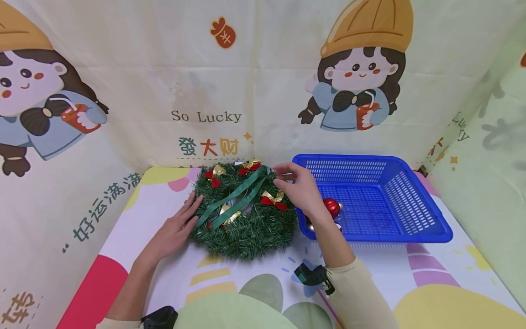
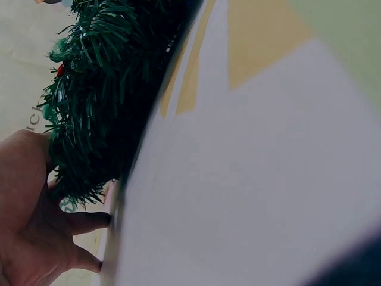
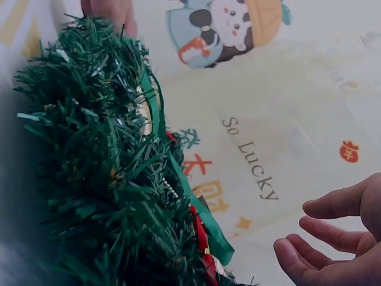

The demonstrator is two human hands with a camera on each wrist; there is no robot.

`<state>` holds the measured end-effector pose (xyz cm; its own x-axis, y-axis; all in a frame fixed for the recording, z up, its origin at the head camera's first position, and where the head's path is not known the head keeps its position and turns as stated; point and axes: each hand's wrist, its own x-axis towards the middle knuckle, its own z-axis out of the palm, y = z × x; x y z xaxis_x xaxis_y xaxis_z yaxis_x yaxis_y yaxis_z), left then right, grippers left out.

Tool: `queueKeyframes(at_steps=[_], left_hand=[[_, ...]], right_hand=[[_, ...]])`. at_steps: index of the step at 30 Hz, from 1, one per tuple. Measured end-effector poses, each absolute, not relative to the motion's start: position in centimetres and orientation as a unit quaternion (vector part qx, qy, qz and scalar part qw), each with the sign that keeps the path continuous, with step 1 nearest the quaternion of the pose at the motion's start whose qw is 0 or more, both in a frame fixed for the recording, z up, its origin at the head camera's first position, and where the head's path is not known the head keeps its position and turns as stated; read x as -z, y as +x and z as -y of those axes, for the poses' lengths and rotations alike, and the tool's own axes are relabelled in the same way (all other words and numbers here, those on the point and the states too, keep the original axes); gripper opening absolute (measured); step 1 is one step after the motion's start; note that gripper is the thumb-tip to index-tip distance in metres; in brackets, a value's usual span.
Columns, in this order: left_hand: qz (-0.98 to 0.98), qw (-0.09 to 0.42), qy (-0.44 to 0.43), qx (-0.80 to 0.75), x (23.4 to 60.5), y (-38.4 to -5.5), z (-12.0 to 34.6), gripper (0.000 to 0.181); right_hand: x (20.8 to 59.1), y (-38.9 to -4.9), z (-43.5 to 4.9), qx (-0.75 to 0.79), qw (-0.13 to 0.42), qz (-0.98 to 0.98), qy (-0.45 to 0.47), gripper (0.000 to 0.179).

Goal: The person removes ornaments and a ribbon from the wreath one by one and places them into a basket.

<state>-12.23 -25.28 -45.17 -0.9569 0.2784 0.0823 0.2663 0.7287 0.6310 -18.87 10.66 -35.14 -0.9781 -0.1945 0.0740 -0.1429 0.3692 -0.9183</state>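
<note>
A green Christmas wreath (image 1: 259,233) lies on the table, dotted with several red and gold bows (image 1: 274,201). Dark green ribbon (image 1: 246,183) runs diagonally across its top, also seen along the wreath's face in the right wrist view. My left hand (image 1: 174,233) rests against the wreath's left side, fingers extended; in the left wrist view some fingers (image 2: 89,221) reach down to the tabletop. Over the wreath's upper right edge is my right hand (image 1: 302,189), its fingers loosely bent. Nothing shows between those fingers (image 3: 330,205) in the right wrist view, where they stand apart from the wreath.
Right of the wreath stands a blue plastic basket (image 1: 394,238). A shiny red bauble (image 1: 331,207) lies at its left end, beside other small ornaments partly hidden by my right forearm. A printed cloth (image 1: 271,91) hangs behind the table.
</note>
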Motion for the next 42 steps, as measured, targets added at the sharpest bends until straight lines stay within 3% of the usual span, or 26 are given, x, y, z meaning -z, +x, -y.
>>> queueKeyframes(at_steps=[22,30,42], left_hand=[[-0.931,0.011,0.138,-0.337,45.4,-12.2,25.5,0.059],[-0.932,0.013,0.136,-0.335,45.3,-12.3,25.5,0.059],[-0.932,0.011,0.139,-0.336,45.4,-12.2,25.4,0.058]], right_hand=[[34.1,-21.4,-8.7,0.56,0.081,-0.822,-0.062,0.034],[33.3,-23.0,-7.8,0.603,0.14,-0.785,-0.022,0.035],[33.0,-24.7,-7.5,0.578,0.179,-0.796,-0.01,0.042]])
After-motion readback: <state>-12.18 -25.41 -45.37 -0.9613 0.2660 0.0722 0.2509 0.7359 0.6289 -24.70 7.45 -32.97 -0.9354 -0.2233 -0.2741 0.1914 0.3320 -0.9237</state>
